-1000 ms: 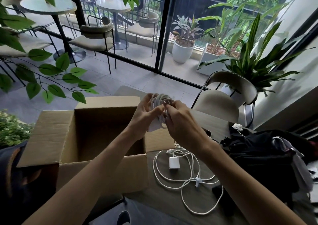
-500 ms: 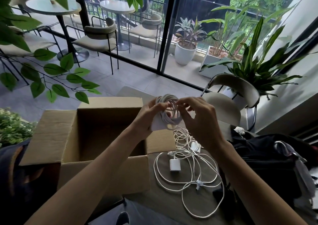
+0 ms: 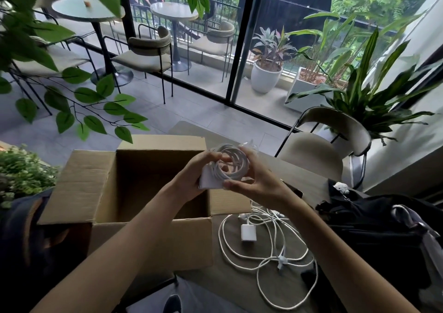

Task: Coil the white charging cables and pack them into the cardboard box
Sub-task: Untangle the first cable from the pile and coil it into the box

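White cable, wound into a tight coil (image 3: 230,163) with its plug block, sits at the middle of the frame between my hands, above the right flap of the open cardboard box (image 3: 153,193). My left hand (image 3: 194,171) grips the block and coil from the left; my right hand (image 3: 254,181) pinches the loops from the right. Lower right, loose cables (image 3: 268,248) and a small white adapter (image 3: 247,232) sprawl on the desk (image 3: 239,286), beside a black bag (image 3: 374,226).
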{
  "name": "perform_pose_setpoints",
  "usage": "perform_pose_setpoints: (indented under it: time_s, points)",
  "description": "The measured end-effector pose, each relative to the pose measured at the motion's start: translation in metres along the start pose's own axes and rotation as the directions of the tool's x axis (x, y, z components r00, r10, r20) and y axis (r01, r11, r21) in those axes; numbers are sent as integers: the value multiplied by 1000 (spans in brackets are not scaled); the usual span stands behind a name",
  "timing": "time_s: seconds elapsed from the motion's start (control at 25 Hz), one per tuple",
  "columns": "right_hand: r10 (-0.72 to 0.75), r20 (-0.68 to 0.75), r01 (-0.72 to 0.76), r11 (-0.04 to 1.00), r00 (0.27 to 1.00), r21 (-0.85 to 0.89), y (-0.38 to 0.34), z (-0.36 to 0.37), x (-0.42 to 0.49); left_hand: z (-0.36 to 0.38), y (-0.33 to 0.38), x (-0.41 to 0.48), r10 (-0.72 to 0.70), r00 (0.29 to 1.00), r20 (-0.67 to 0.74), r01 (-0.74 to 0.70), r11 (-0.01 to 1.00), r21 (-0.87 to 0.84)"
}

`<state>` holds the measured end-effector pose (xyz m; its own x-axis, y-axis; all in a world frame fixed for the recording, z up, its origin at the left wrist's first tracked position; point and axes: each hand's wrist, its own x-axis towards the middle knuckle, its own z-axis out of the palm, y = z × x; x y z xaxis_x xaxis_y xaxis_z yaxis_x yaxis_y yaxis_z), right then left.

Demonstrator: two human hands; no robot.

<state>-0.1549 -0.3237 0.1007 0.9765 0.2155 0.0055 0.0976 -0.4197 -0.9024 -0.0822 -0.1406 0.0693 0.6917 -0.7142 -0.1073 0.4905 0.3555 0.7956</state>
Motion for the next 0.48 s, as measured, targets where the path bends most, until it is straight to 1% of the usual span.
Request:
perform_pose_setpoints:
  time_s: [0.04,0.08,0.12,0.16,0.2,0.32,0.4,0.48]
  points:
    - [34,72,-43,992,997,117,2,5,9,-9,-2,-5,7,1000,-11,-7,1000,12]
    - [82,155,-125,948,985,293,3,10,17,-18,-3,-11,7,1000,-8,-7,1000,-1]
    - [125,223,-214,873,967,438,4,15,25,-28,-4,-16,4,1000,2,-4,1000,-30]
    - [146,246,-260,805,958,533,7,20,30,-38,-4,-21,6,1000,8,-6,999,-51]
    - [156,217,-253,796,963,550,11,26,36,-48,-3,-25,13,1000,-7,-14,999,-48]
    - [164,92,-188,860,982,474,19,44,52,-77,0,-36,28,990,-141,-15,996,93]
    - [177,87,-197,879,980,433,18,57,67,-99,1,-44,21,975,-220,15,987,159]
    - [217,134,-254,868,967,426,17,71,83,-119,1,-51,24,959,-282,31,982,189]
